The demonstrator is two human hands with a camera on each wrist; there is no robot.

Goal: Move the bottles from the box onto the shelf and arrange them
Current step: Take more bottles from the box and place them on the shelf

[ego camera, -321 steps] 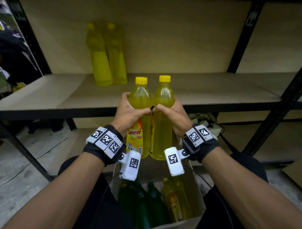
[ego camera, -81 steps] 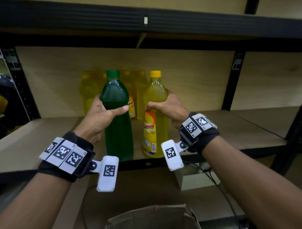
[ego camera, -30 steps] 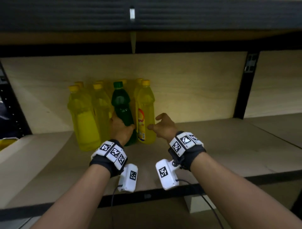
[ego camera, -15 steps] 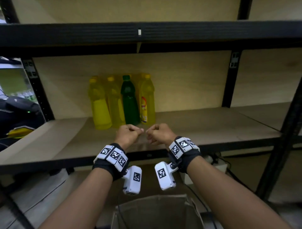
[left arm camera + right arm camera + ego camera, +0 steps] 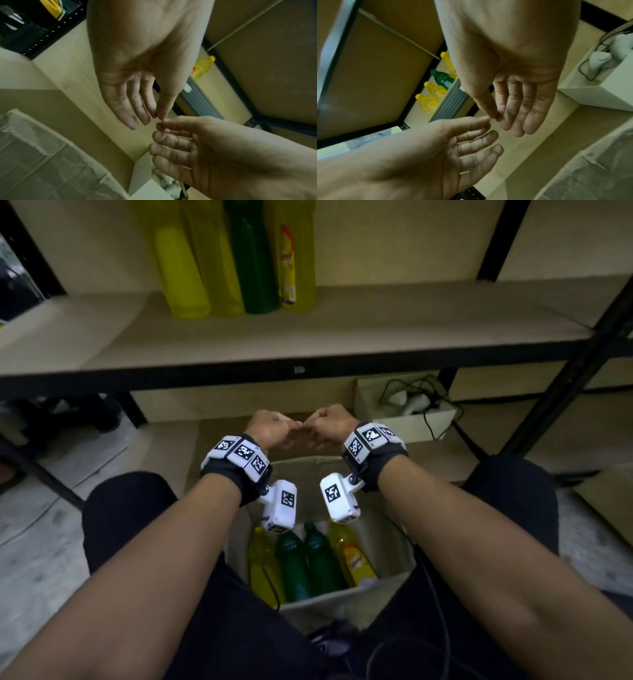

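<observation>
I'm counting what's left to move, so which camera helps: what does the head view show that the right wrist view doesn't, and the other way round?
Only the head view shows inside the box: two yellow bottles flanking two green bottles. Only the right wrist view shows the caps of the shelf bottles and the open palms and relaxed fingers of both hands. Both views share the left hand and right hand, empty and close together, and the shelf with its yellow and green bottles.
</observation>
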